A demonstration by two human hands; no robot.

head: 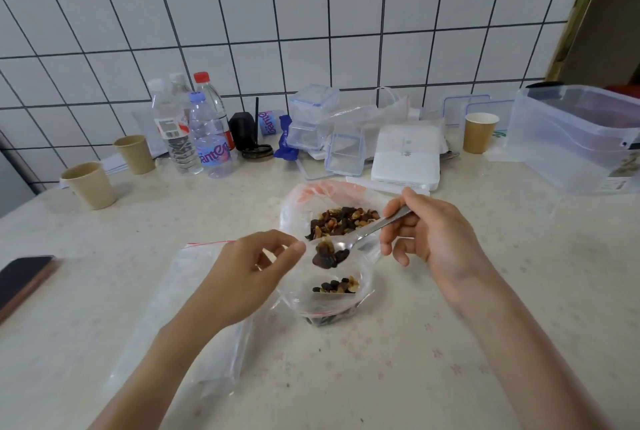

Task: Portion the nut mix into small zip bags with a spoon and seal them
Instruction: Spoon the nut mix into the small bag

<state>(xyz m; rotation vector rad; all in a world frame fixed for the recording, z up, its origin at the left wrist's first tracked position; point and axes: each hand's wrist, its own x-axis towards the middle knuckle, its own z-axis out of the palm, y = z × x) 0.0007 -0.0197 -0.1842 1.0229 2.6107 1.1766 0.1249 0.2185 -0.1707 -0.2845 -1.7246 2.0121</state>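
Nut mix (327,254) rides a spoon (367,232) gripped by the right hand (433,239) at frame centre; the left hand (256,266) pinches the limp, slippery zip bag (329,301) open by its rim.

A polished metal spoon (363,233) gleams over a clear, glossy plastic zip bag (329,294), its film creased and shiny. A second bag (304,201) behind shows the same thin transparent plastic. The table (450,343) wears a smooth, pale covering with a faint sheen. Matt brown paper cups (90,184) stand beside clear plastic bottles (209,138), a translucent plastic tub (571,138) and glossy white wall tiles (242,31).
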